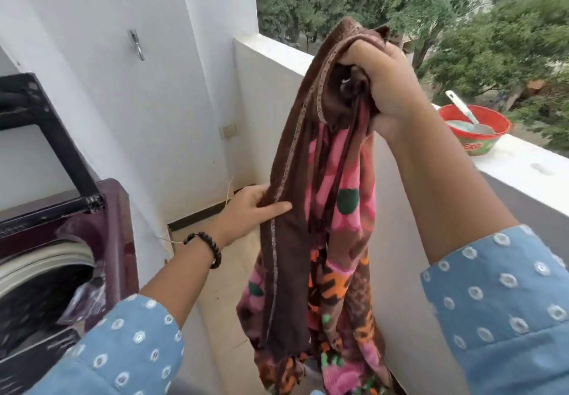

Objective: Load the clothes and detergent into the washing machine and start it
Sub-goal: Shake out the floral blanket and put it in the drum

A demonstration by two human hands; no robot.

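R hand [389,86] fisted round top of bunched cloth [323,210], held high; L hand [255,206] pinches its edge midway. Soft, light, floppy, so gather slack before washer [61,256], prob. lid open.

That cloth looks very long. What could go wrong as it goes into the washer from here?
1. The cloth hangs far below the right hand, so its lower end may drag on the floor or catch on the washer rim.
2. The left hand holds only one edge; the folds could slip from that grip and spill outside the drum.
3. The red bowl sits on the ledge by the right arm; a swing might knock it.
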